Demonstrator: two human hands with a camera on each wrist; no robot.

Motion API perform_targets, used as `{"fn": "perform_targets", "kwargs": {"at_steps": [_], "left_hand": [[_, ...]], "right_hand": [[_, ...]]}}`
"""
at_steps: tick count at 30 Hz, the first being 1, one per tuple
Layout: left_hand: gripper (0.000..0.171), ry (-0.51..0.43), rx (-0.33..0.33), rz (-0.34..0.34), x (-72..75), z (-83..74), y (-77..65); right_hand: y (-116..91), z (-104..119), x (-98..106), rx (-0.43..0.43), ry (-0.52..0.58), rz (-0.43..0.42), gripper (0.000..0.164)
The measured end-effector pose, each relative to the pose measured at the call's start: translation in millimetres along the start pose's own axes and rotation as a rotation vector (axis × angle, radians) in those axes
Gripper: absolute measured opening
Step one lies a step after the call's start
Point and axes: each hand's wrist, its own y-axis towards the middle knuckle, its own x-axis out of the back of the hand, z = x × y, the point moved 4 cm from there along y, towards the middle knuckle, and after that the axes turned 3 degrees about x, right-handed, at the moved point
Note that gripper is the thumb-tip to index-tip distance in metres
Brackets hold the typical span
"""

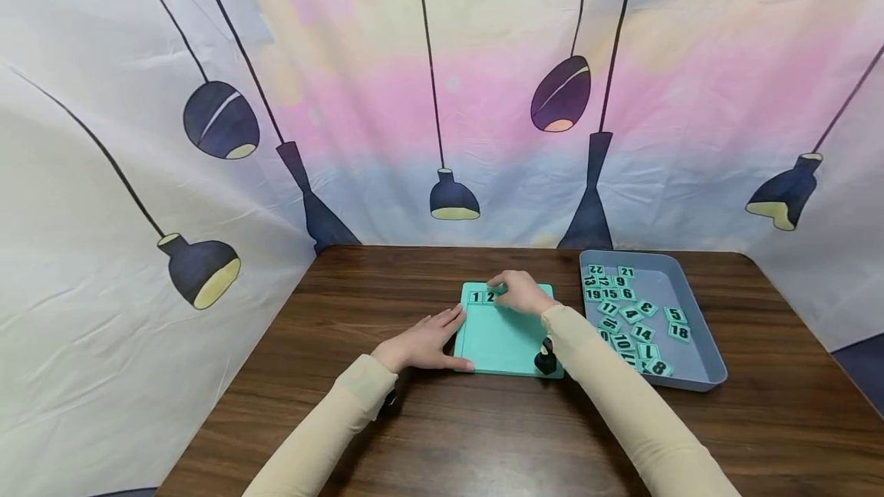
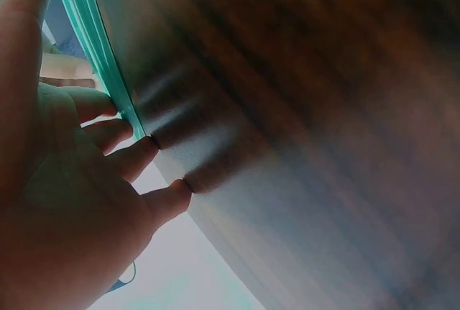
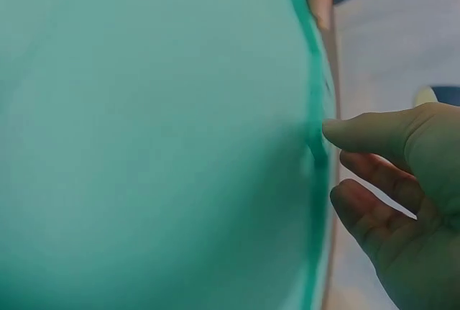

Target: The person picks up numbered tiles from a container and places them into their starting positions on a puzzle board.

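A turquoise board lies flat on the brown table. Number tiles 1 and 2 sit side by side in its top left corner. My left hand rests against the board's left side, fingers spread along that edge and thumb at the lower edge. My right hand reaches over the top of the board, fingertips right at tile 2. In the right wrist view the thumb touches the raised far rim, with a gap between it and the loosely bent fingers.
To the right of the board stands a blue-grey tray with many loose number tiles, some overlapping. A cloth printed with hanging lamps hangs behind the table. A small black device hangs under my right wrist.
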Motion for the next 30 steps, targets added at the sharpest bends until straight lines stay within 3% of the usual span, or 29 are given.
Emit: {"fn": "perform_targets", "kwargs": {"at_steps": [9,19,30], "left_hand": [[0.105,-0.014,-0.005,-0.011,-1.2,2.0,1.5],[0.105,0.008,-0.011,-0.008,-1.2,0.7,3.8],[0.106,-0.008,-0.021,-0.011,-2.0,3.8,3.8]], "right_hand": [[-23,-28,60,-0.059,0.072,-0.052,0.044],[-67,-60,122,-0.119,0.031,-0.116,0.047],[-112,-91,158,-0.185,0.025,-0.128,0.054]]}}
